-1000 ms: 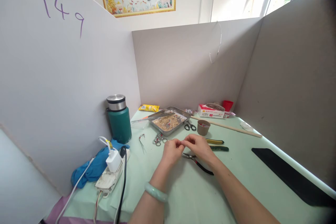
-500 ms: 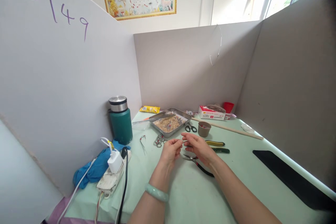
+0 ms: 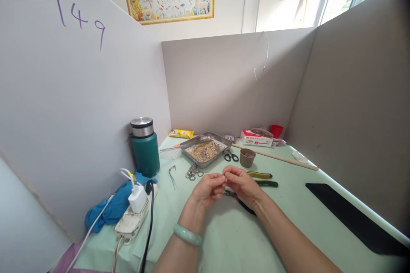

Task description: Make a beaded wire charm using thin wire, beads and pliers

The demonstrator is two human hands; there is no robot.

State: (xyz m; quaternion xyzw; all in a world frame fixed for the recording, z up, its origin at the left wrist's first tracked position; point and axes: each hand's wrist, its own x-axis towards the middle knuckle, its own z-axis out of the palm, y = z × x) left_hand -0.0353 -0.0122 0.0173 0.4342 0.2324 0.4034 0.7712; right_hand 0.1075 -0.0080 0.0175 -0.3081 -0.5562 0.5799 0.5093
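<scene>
My left hand (image 3: 209, 188) and my right hand (image 3: 241, 183) meet at the fingertips above the green cloth. Both are closed in a pinch; whatever lies between the fingers is too small to make out. Partly behind my right hand are black-handled pliers (image 3: 246, 208) and two more tools, one with a yellow handle (image 3: 261, 175) and one with a green handle (image 3: 268, 183). Beyond my left hand lies a small heap of metal chain with red beads (image 3: 193, 172). Several thin wire pieces with red beads (image 3: 173, 175) rest further left.
A metal tray (image 3: 205, 164) of gold-coloured beads stands at the back, near scissors (image 3: 231, 157) and a brown cup (image 3: 247, 158). A green bottle (image 3: 145, 153) and a power strip (image 3: 130, 224) are on the left. A wooden stick (image 3: 282, 158) and a black mat (image 3: 349, 213) lie right.
My hands have come together at the fingertips. My right hand's fingers, spread before, have closed into a pinch. The view has shifted slightly.
</scene>
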